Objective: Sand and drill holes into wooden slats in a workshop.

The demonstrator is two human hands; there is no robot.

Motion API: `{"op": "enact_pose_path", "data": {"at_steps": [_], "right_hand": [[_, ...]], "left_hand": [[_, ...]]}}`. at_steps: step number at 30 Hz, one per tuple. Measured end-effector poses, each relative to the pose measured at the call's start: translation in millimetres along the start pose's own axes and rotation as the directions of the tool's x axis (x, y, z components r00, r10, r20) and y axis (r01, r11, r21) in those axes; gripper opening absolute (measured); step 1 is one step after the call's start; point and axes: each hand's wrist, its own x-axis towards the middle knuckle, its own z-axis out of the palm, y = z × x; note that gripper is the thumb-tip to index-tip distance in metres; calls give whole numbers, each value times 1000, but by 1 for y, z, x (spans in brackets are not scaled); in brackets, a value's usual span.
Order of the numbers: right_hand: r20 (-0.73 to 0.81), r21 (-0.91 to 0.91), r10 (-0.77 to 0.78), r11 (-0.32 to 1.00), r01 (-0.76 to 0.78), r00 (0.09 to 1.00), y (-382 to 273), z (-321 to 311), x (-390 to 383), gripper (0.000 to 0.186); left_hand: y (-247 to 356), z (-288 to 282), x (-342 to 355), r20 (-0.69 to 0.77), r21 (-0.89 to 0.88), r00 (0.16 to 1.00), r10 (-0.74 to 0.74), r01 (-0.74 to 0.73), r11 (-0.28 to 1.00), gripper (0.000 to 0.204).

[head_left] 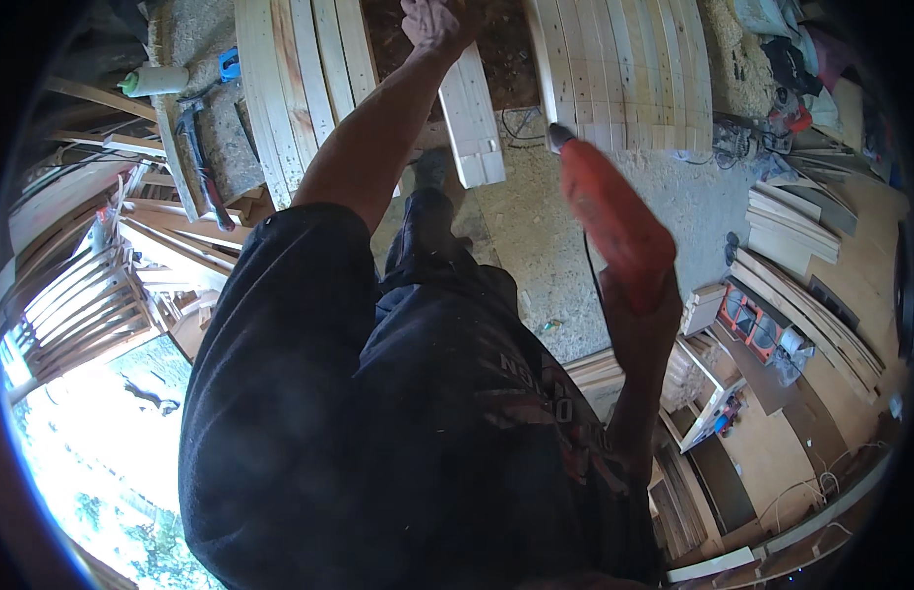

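My right hand is wrapped round the grip of a red power drill, with its dark nose end close to the near end of a row of planks. A cord hangs down from the drill. At the top edge, my left hand is closed, its fingers bent and partly hidden. It is over or beside a loose wooden board; what the fingers hold does not show. This board lies in the gap between the right-hand planks and another row of planks.
At left, a hammer rests by a wooden ledge near a roll of string and a blue tool. Stacked boards and an orange-and-black case are at right. Concrete floor shows below; slats stand at left.
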Motion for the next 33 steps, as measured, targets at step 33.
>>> {"op": "enact_pose_path", "data": {"at_steps": [33], "right_hand": [[415,-61,77,997,-57,907,-66,35,-1,82]], "left_hand": [[3,6,-1,22,-68,1000,-6,8,998,113]]}}
